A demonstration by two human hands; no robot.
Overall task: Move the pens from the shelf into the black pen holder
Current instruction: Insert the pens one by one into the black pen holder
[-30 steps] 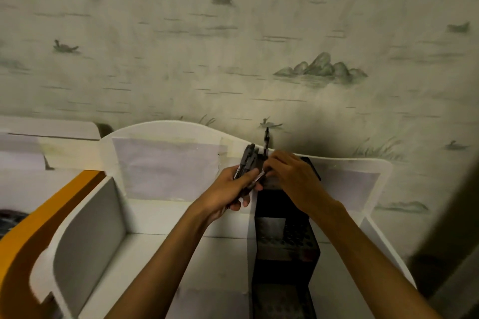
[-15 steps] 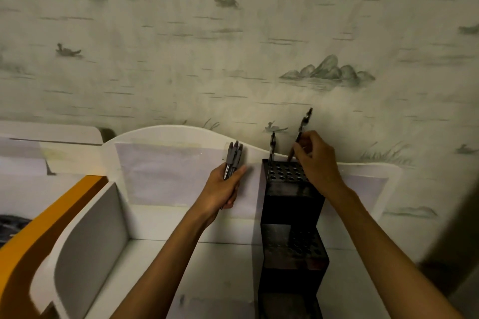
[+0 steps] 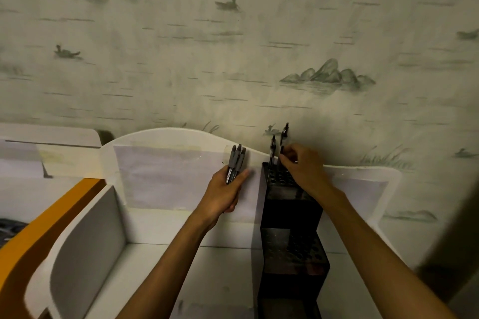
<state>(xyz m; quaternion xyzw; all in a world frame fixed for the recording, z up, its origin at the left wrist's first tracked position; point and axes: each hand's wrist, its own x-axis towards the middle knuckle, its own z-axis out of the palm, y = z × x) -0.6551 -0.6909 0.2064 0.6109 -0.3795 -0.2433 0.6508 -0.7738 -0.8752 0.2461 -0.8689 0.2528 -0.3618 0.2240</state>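
Left hand (image 3: 225, 190) is up beside the black pen holder (image 3: 290, 204), its fingers curled round a bundle of 3 grey pens (image 3: 235, 163), caps pointing up and fanned slightly against the white back panel of the shelf (image 3: 166, 171). Right hand (image 3: 304, 169) sits over the top tier of the holder, fingers pinched together on a dark pen (image 3: 283, 137) that stands nearly upright, its lower end down at the perforated top among the holes; whether it is fully seated in a hole cannot be told, the hand covers that spot. Just left of it, another dark pen (image 3: 272, 147) stands upright in the top tier, untouched, free of both hands. The holder is a stepped black block with a lower tier (image 3: 295, 247) of round holes nearer the camera, and it stands on the white shelf floor, against the back panel. The 2 hands are near each other but apart, the holder's left edge between them. A curved white divider (image 3: 88, 243) rises at the left of the shelf, with an orange edge (image 3: 39, 228) beyond it. Behind everything, pale wallpaper (image 3: 233, 59) with painted hills and small ducks.
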